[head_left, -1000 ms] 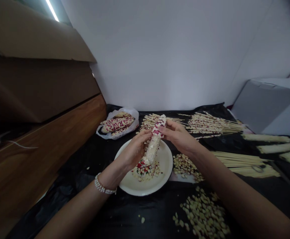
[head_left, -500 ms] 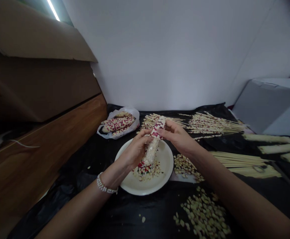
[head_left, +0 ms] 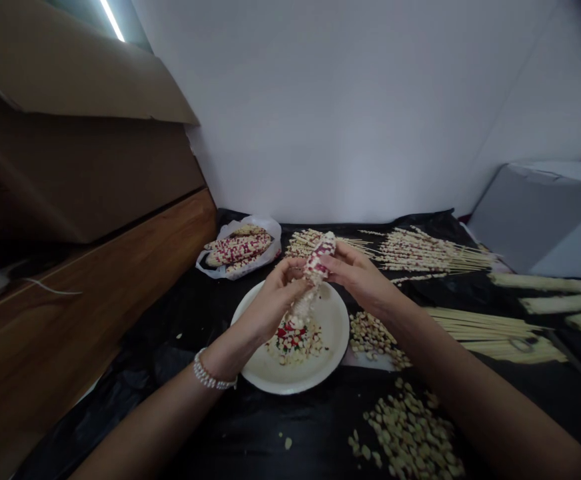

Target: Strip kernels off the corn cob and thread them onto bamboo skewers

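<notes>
"Where are the hands?"
"Mid-frame: left hand (head_left: 273, 297) and right hand (head_left: 354, 275) both grip one partly stripped corn cob (head_left: 318, 261)."
"Underneath?"
"A pale dish (head_left: 331, 333) with loose kernels (head_left: 300, 352)."
"Farther out?"
"Corn ears (head_left: 240, 248) in a plastic bag (head_left: 212, 273), left of centre; kernel-covered skewers (head_left: 415, 252), right."

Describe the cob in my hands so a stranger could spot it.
Find the pale basin on the black sheet. Above it, the left hand and right hand hold the corn cob. Mottled kernels cover only its upper end, unlike the bagged cobs.
</notes>
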Available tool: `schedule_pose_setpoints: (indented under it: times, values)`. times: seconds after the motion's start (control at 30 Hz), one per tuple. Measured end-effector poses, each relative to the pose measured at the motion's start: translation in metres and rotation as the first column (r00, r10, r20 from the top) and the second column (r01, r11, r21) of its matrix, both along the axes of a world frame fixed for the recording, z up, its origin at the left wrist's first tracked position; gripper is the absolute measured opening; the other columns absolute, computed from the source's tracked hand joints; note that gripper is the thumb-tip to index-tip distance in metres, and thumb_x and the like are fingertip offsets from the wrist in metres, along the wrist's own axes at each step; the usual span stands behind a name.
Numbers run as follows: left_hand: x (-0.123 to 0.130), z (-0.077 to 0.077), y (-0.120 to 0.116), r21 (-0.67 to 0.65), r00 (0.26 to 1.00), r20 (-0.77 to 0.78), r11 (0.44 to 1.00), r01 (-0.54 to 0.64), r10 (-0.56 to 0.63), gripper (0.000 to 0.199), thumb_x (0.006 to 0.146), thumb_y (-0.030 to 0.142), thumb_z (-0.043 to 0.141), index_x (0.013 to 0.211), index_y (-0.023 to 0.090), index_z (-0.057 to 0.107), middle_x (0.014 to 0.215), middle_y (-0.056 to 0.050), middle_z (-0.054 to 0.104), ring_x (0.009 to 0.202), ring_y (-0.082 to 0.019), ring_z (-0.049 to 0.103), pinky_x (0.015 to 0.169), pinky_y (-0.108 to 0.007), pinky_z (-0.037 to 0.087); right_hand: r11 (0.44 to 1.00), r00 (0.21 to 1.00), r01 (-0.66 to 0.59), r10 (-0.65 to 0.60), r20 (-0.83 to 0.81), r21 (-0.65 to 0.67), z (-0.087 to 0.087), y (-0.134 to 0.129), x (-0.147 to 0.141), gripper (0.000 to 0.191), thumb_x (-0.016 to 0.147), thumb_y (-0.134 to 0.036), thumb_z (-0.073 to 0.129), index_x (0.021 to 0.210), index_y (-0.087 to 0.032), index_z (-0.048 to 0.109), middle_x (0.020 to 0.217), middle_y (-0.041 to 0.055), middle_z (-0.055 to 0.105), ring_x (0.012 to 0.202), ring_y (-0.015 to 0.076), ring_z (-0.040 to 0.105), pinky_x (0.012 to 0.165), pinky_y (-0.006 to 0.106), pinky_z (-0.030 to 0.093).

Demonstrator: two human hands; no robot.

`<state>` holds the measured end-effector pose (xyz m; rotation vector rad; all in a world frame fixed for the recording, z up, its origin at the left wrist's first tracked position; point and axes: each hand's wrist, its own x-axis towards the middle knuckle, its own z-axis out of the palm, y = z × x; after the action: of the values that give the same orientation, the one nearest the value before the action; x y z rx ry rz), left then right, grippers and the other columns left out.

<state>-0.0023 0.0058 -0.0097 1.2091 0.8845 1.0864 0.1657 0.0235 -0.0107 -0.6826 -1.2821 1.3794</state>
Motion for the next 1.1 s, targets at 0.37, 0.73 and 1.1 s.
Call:
schedule_pose_setpoints:
  times: [0.37,0.73,1.1]
  values:
    - [0.002,0.0,0.0,0.019,1.0,0.019,1.0,0.013,-0.013,0.029,0.079,0.03,0.072,0.104,0.02,0.061,0.1,-0.003,0.064,0.087,-0.014,0.058,0.081,-0.029,0.044,0.999,0.999,0.032,-0.032,0.002,0.0,0.002,-0.003,-0.001,0.022,0.076,-0.036,0.072,0.089,-0.023,0.059,0.089,0.0008,0.061,0.082,0.0148,0.056,0.079,0.034,0.047]
    - [0.001,-0.007,0.0,0.126,0.992,-0.107,0.991,-0.05,0.064,0.031,0.075,0.011,0.057,0.104,0.02,0.056,0.088,0.0,0.057,0.075,-0.012,0.053,0.068,-0.026,0.042,0.997,0.993,0.06,-0.064,0.1,0.044,0.004,-0.008,-0.007,0.031,0.071,-0.039,0.076,0.091,-0.024,0.058,0.09,0.0017,0.062,0.087,0.0186,0.056,0.082,0.036,0.046]
    - [-0.001,0.008,-0.002,-0.069,0.999,0.048,0.998,0.005,-0.002,0.039,0.066,0.006,0.055,0.102,0.02,0.064,0.094,-0.002,0.062,0.084,-0.015,0.057,0.071,-0.027,0.042,0.997,0.998,0.047,-0.049,0.042,0.055,0.001,-0.001,0.002,0.022,0.077,-0.038,0.07,0.092,-0.025,0.06,0.092,0.002,0.062,0.087,0.0174,0.056,0.085,0.037,0.047]
